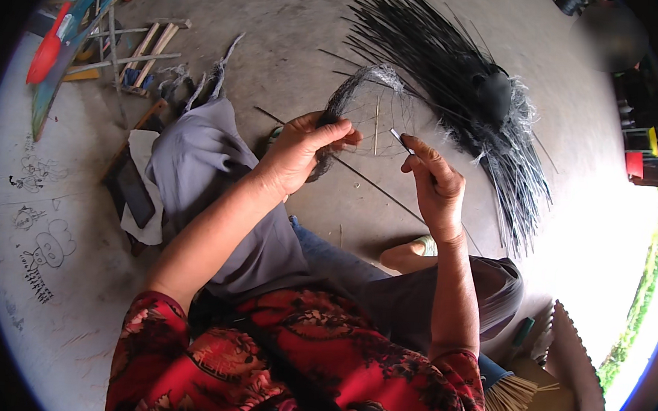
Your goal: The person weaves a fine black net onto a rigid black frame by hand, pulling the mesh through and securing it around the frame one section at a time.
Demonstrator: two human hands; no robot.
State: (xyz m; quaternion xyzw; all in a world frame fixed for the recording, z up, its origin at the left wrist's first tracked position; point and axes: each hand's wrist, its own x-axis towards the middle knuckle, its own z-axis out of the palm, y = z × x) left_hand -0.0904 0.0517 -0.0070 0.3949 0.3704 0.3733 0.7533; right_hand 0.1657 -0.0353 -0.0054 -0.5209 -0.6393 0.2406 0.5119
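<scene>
My left hand point(308, 145) is closed around a bunch of fine black netting point(345, 93). The netting arches up to a greyish, gathered top, and loose thin threads spread from there toward my right hand. A darker tail of it hangs below my left fingers. My right hand point(437, 180) pinches a slim, short tool point(399, 139) with a pale, metal-looking end that points up and left at the threads. The tool's rear part is hidden by my fingers. Whether its end touches a thread, I cannot tell.
A large bundle of long black strips point(422, 38) with wispy pale fibres lies on the concrete floor point(280, 22) ahead. Long dark rods point(379, 187) lie below my hands. Wooden sticks and a frame point(150, 55) stand far left. Thin bamboo sticks point(511, 401) are near right.
</scene>
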